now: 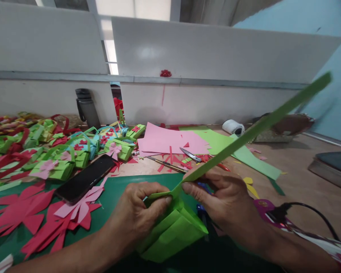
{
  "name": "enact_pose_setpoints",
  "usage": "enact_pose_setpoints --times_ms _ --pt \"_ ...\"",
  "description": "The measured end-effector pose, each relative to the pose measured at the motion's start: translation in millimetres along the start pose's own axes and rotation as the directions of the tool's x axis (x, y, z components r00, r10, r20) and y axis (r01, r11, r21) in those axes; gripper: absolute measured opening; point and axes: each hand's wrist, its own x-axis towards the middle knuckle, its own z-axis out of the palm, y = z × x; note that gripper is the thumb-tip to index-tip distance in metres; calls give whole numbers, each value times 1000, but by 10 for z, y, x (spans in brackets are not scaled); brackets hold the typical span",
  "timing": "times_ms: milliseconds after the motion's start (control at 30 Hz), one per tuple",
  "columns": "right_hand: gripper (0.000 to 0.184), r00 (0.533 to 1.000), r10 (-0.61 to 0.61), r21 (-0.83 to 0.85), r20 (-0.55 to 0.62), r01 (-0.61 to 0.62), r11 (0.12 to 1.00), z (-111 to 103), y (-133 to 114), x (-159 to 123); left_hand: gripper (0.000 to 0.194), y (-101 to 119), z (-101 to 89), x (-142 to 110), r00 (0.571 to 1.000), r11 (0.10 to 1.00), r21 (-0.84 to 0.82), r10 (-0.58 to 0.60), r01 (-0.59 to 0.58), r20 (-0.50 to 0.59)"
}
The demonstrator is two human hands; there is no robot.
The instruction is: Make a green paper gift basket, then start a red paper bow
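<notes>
A folded green paper bag [173,235] is held low in front of me, tilted, with its side fold toward the right. My left hand [143,210] pinches the bag's upper edge between thumb and fingers. From that same edge a long green paper strip [252,132] slants up to the far right. My right hand [221,193] grips the strip near its lower end, thumb on top, close beside the left fingertips. Something blue, partly hidden, lies behind the right hand. Whether the strip is fixed to the bag cannot be seen under the fingers.
Red paper flowers [22,208] and a black phone [85,178] lie at left on a green mat [116,185]. Finished small paper bags [53,167] crowd behind them. Scissors [190,154], pink sheets [173,140] and scraps are ahead. A plugged cable [309,204] runs at right.
</notes>
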Motion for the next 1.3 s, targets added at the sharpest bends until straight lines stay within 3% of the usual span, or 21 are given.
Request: enact_pose_setpoints --times_ms 133,233,367,733,933,1100,1300 --pt "14 977 111 169 180 -142 975 6 19 8 21 10 7 -16 1000 1000 -27 13 -13 -13" --pt "19 940 153 132 304 -201 971 -5 -15 15 22 8 19 -13 999 999 -3 35 -35 -21" --pt "20 918 195 64 345 -230 971 -7 -53 24 23 -2 39 4 998 998 28 59 -59 -13" --pt "25 958 108 143 265 -150 978 24 -46 -42 22 15 26 -32 991 978 165 128 -130 23" --pt "16 968 142 111 209 -168 980 61 -74 -49 13 83 4 18 988 954 268 149 -133 -43" --pt "15 975 113 101 192 -134 986 59 -53 -74 12 39 17 32 986 959 252 149 -127 -72" --pt "20 977 45 201 207 -87 976 61 -27 -91 8 -55 15 -7 978 961 230 182 -155 -103"
